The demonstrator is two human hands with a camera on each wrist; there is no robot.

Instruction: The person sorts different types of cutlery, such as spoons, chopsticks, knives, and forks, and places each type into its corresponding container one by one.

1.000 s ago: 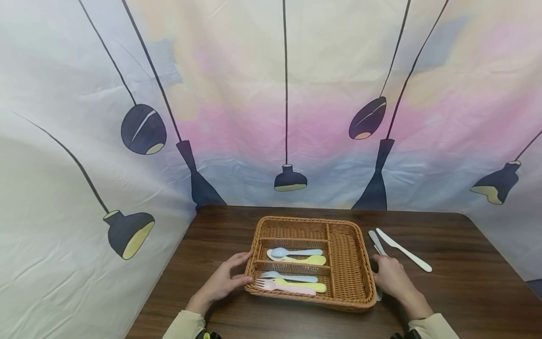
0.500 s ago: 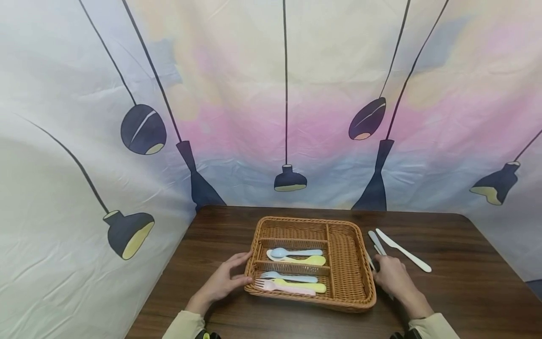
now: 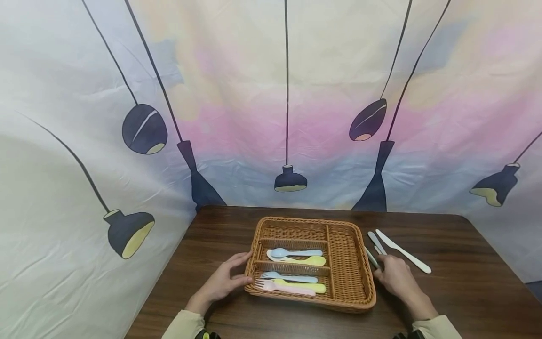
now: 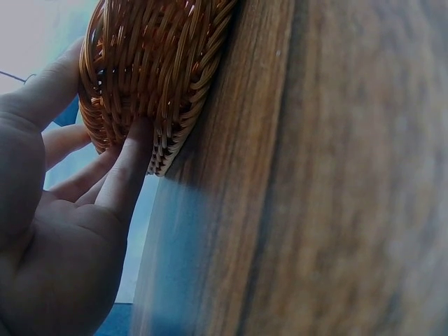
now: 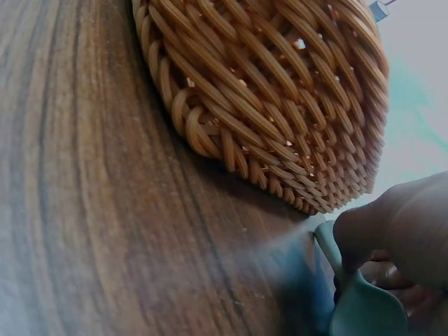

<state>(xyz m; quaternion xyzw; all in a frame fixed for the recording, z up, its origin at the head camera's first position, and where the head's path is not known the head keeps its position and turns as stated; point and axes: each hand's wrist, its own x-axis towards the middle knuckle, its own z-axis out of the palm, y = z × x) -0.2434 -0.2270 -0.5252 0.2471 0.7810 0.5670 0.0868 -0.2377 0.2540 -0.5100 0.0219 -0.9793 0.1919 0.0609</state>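
A brown wicker cutlery basket (image 3: 349, 268) with divided compartments stands at the table's middle. My left hand (image 3: 222, 280) touches its left end, fingers fairly straight against the outer wall (image 4: 150, 70) in the left wrist view. Beside the basket's right wall, my right hand (image 3: 395, 278) pinches a pale green spoon (image 5: 367, 311); its handle points up toward the basket in the right wrist view. Blue (image 3: 296, 253) and yellow (image 3: 315, 260) spoons lie in the middle-left compartment, a white one partly under them. The front-left compartment holds blue (image 3: 292, 277), yellow (image 3: 319, 287) and pink (image 3: 288, 287) forks.
Right of the basket lie a white knife (image 3: 404, 252) and a pale bluish utensil (image 3: 376, 241), with another light piece partly hidden by the right hand. The dark wooden table (image 3: 220, 235) meets a printed cloth (image 3: 237, 183) at its back edge.
My right hand has shifted slightly right, away from the basket wall, and more of the pale green spoon's handle shows now. The left hand and the basket have stayed in place.
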